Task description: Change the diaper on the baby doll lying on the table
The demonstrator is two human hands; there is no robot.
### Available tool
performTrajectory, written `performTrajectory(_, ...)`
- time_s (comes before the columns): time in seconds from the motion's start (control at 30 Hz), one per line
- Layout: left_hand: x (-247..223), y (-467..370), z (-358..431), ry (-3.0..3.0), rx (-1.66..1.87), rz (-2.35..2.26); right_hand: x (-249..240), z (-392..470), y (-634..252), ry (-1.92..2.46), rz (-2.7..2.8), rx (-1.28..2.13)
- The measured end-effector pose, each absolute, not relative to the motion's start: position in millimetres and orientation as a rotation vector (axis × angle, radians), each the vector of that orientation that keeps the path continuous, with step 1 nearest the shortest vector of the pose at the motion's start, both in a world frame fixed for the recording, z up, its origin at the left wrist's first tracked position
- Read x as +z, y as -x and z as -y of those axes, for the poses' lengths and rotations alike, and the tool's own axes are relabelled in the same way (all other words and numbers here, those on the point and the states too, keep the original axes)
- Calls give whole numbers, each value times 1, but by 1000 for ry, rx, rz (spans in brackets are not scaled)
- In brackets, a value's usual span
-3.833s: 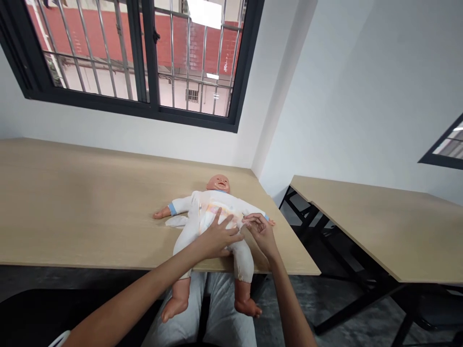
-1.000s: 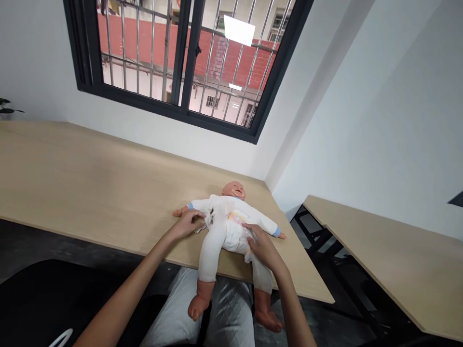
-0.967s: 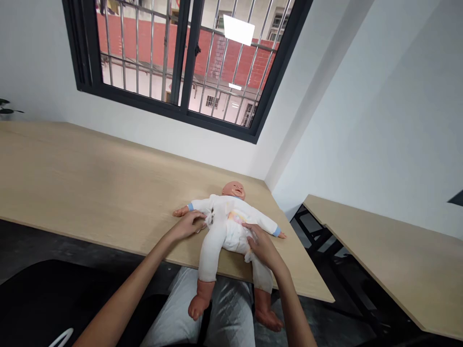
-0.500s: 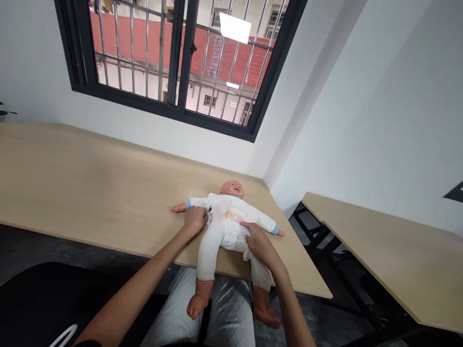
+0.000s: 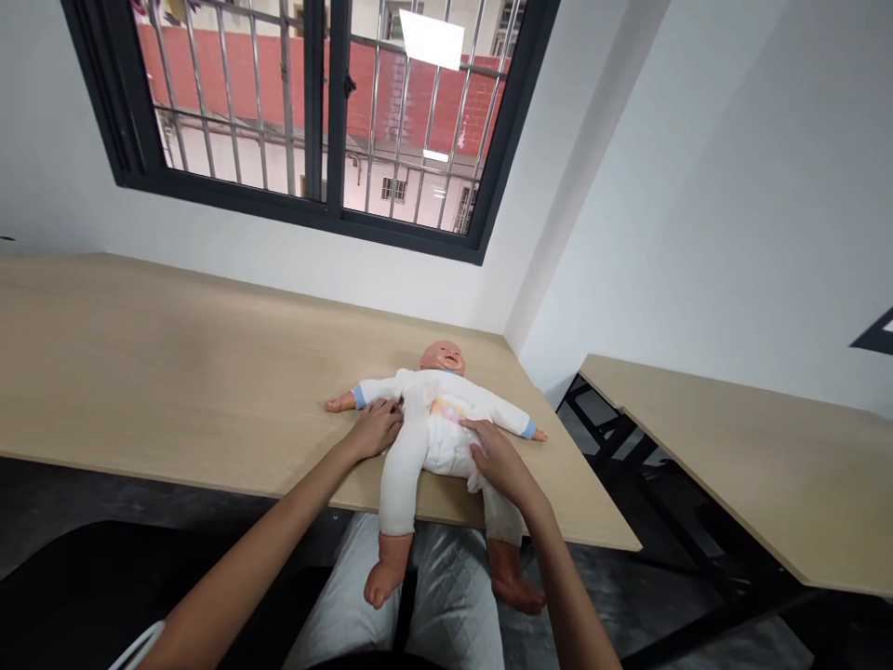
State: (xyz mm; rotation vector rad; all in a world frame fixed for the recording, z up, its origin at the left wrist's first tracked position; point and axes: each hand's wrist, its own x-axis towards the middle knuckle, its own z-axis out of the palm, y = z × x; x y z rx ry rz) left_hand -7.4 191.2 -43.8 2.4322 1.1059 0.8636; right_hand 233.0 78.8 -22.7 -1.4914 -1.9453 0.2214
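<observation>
Pale tan table (image 5: 209, 372) — a white-clad doll (image 5: 417, 423) on its back.

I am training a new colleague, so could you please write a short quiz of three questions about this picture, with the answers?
1. True or false: the baby doll lies face up, with its feet beyond the near edge of the table.

2. Which colour are the cuffs on its sleeves?
a) red
b) blue
c) black

3. Fill in one word: the right hand touches the ____ around the doll's hips.

Key: 1. true; 2. b; 3. diaper
</observation>
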Motion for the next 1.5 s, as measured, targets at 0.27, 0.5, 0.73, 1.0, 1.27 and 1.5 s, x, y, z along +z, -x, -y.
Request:
performTrajectory(0.27, -50, 18, -160, -2359, 805, -1459, 1, -75, -219, 1435, 2002, 93)
performTrajectory(0.5, -52, 22, -161, -2282, 856, -1519, 23, -114, -169, 1398, 2305, 97)
performTrajectory(0.73, -57, 48, -175, -2331, 966, -1375, 11, -134, -157, 1681, 2468, 158)
performTrajectory(1.0, -28, 57, -174, -2434, 1145, -1091, 11, -133, -157, 1626, 2424, 227)
performTrajectory(1.27, 2, 8, -179, -2551, 983, -478, 1, -145, -164, 1440, 2245, 509)
performTrajectory(1.5, -13, -31, -206, -2376, 1003, -412, 0, -149, -177, 1212, 1979, 886)
